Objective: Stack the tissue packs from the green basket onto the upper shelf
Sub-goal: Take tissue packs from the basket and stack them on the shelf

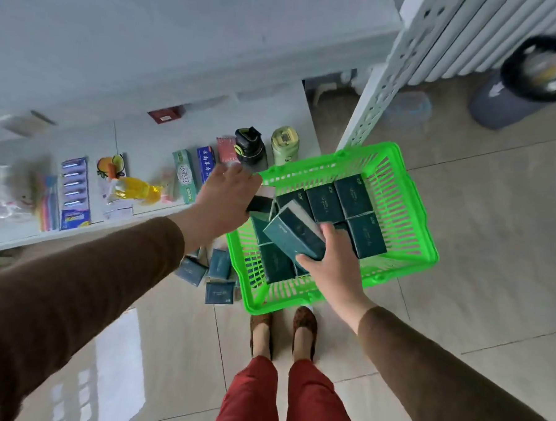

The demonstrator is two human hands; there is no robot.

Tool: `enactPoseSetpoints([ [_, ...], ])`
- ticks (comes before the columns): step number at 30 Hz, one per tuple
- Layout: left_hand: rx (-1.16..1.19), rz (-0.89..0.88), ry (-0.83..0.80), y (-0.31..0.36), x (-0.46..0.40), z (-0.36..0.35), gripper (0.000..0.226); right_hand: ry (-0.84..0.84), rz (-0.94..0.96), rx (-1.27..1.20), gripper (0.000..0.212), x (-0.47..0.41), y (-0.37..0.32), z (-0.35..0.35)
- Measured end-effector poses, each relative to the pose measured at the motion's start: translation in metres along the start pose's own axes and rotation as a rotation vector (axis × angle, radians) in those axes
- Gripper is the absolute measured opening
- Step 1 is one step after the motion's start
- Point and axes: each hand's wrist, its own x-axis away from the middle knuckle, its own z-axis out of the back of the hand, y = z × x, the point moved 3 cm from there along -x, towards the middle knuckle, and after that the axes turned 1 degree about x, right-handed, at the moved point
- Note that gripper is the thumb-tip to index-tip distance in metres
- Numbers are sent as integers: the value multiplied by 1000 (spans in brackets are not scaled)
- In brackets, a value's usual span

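Observation:
A bright green plastic basket (408, 217) stands on the tiled floor and holds several dark green tissue packs (348, 196). My right hand (335, 261) grips one tissue pack (293, 235), tilted, above the basket's near left part. My left hand (225, 198) hovers over the basket's left rim, closed on a dark pack with a pale end (262, 200); most of it is hidden by the fingers. The white upper shelf (150, 36) fills the top left, blurred and close to the camera.
A lower white shelf (85, 229) carries toothpaste boxes, toothbrush packs, a yellow bottle and two flasks. More dark packs (218, 271) lie on the floor left of the basket. A perforated white upright (383, 74) rises behind the basket; a grey bin (518, 91) stands far right.

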Motion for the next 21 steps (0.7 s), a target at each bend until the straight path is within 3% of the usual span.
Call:
enactPoseSetpoints([
  [5,295,255,219,-68,101,118,50,79,252,-181,62,22,-115,69],
  [8,356,336,344,-120,163,163,52,140,373,-290,68,29,-195,78],
  [13,367,402,481,-232,250,198,57,122,498,-435,69,28,-332,34],
  [21,253,431,554,-420,301,207,55,106,485,-551,53,-5,-496,-66],
])
